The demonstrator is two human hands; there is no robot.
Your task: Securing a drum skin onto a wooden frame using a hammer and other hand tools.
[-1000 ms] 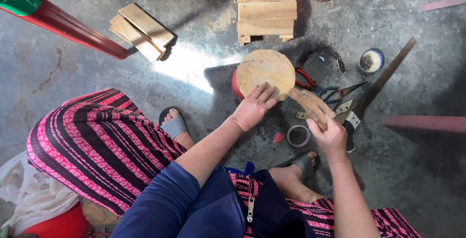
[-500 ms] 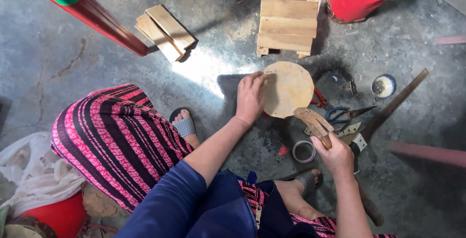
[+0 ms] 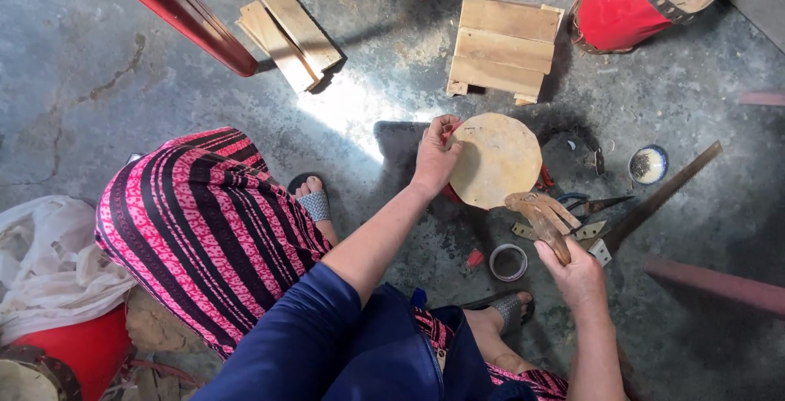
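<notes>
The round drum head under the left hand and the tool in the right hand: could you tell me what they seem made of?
Drum head: likely stretched hide, matte tan with mottled stains. Tool: looks like worn brown wood, though its blurred tip leaves that open.

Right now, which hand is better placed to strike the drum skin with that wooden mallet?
The right hand: it already grips the wooden mallet, whose head sits at the drum skin. The left hand is holding the drum's rim.
</notes>
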